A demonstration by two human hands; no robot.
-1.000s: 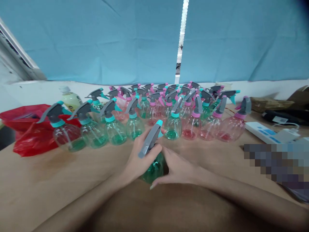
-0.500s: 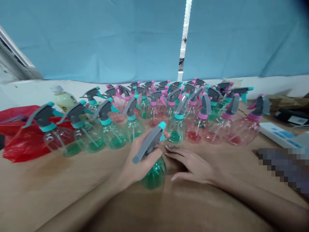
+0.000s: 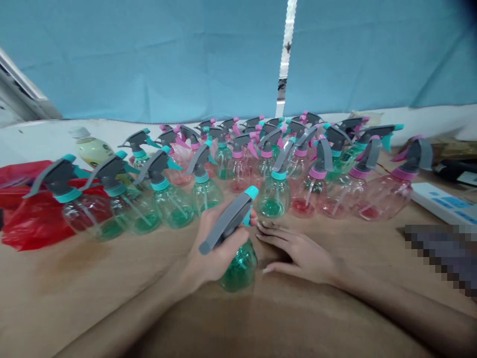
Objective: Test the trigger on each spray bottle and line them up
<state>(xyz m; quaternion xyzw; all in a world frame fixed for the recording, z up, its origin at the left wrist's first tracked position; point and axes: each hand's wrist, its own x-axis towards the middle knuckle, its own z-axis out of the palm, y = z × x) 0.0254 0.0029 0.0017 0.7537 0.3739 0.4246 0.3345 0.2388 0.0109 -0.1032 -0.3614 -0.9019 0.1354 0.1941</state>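
My left hand [image 3: 212, 248] is wrapped round the neck and trigger head of a green spray bottle [image 3: 238, 271]. The bottle is see-through, with a grey head that ends in a turquoise nozzle, and it stands at the near middle of the table. Just right of it, my right hand [image 3: 301, 251] rests low over the tabletop, fingers stretched and apart, holding nothing. Its fingertips are close to the bottle; whether they touch it I cannot tell. Beyond both hands another green spray bottle [image 3: 274, 199] stands in the front row.
Rows of green and pink spray bottles [image 3: 173, 206] spread across the back of the wooden table [image 3: 149, 318]. A red plastic bag [image 3: 37, 219] and a capped yellowish bottle [image 3: 91, 146] are at left. At right lie a white-and-blue device [image 3: 443, 204] and a pixelated dark object [image 3: 443, 258].
The view has shifted slightly, so the back rows appear a little higher and wider. My left hand keeps its hold on the spray bottle, and my right hand stays spread beside it.
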